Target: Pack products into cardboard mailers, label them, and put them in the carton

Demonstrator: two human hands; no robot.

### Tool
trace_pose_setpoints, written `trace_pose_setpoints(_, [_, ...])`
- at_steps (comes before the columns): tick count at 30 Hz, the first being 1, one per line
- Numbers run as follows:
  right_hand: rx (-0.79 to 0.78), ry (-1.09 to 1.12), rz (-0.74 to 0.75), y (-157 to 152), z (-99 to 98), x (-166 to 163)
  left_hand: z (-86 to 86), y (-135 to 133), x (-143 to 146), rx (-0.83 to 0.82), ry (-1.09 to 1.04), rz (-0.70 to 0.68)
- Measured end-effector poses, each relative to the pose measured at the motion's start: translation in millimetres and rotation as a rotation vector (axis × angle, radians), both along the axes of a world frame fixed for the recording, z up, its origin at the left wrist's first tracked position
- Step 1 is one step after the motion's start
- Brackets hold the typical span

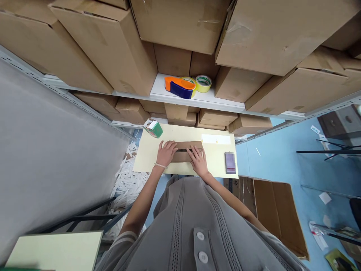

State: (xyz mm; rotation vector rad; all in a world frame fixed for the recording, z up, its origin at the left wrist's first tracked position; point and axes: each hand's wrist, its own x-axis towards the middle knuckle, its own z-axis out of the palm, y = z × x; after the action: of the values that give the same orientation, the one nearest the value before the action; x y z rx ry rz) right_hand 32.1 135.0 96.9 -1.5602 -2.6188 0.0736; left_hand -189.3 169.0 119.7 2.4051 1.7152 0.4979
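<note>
A small brown cardboard box (183, 156) lies on the pale yellow table (152, 158) in front of me, with a dark gap running along the middle of its top. On the box's left end rests my left hand (166, 153), fingers stretched out and a light band at the wrist. My right hand (199, 162) lies spread over the right end, its fingertips near the dark gap. Both palms press on the cardboard from above without grasping it. What is inside the box cannot be seen.
A green and white box (153, 128) stands at the table's back left. White labels (216, 139) and a blurred purple item (230, 163) lie on the right. The shelf above holds an orange-and-blue tape dispenser (179, 87), tape rolls (203, 83) and cartons. An open carton (278, 210) is at lower right.
</note>
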Motion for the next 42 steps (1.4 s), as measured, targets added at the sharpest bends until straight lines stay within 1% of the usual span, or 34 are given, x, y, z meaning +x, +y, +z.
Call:
trace_pose_setpoints(2, [0.003, -0.007, -0.001, -1, -0.1, -1, -1.1, -10, 12, 0.002, 0.018, -0.041])
trace_pose_setpoints(5, [0.003, -0.010, 0.004, -2, -3.0, -3, -8.2, -26, 34, -0.030, 0.046, -0.106])
trace_pose_setpoints(9, [-0.015, -0.009, 0.000, -3, -9.4, -5, -22.8, -39, 54, -0.079, 0.058, -0.078])
trace_pose_setpoints(12, [-0.028, -0.006, -0.003, -2, -12.3, -6, -32.1, -40, 57, -0.110, 0.060, -0.068])
trace_pose_setpoints(16, [-0.043, -0.001, -0.004, 1, -11.8, -8, -40.1, -36, 56, -0.121, 0.068, -0.064])
trace_pose_setpoints(21, [-0.074, -0.002, -0.011, 5, -8.9, -8, -44.2, -31, 56, -0.110, 0.070, -0.057])
trace_pose_setpoints(25, [-0.147, 0.010, -0.008, 6, -1.3, -8, -47.0, -30, 57, -0.100, 0.066, -0.048])
trace_pose_setpoints(28, [-0.287, 0.044, 0.009, 12, 19.0, -10, -51.1, -30, 58, -0.090, 0.065, -0.040])
trace_pose_setpoints(29, [-0.346, 0.069, 0.034, 17, 29.7, -11, -52.5, -30, 58, -0.084, 0.064, -0.042])
trace_pose_setpoints(31, [-0.447, 0.146, 0.135, 32, 55.9, -16, -55.0, -29, 58, -0.070, 0.058, -0.044])
trace_pose_setpoints(32, [-0.430, 0.204, 0.183, 44, 70.6, -19, -55.8, -29, 58, -0.066, 0.055, -0.044])
trace_pose_setpoints(34, [-0.276, 0.301, 0.221, 76, 100.3, -29, -56.4, -28, 58, -0.066, 0.050, -0.042])
trace_pose_setpoints(37, [-0.038, 0.359, 0.157, 144, 139.6, -48, -55.6, -27, 57, -0.078, 0.058, -0.046])
trace_pose_setpoints(39, [0.064, 0.365, 0.102, 194, 160.2, -62, -55.1, -27, 57, -0.083, 0.068, -0.057])
trace_pose_setpoints(41, [0.099, 0.372, 0.080, 236, 175.5, -75, -55.5, -27, 55, -0.080, 0.075, -0.067])
trace_pose_setpoints(42, [0.110, 0.373, 0.069, 252, 180.9, -80, -56.0, -26, 55, -0.075, 0.078, -0.070])
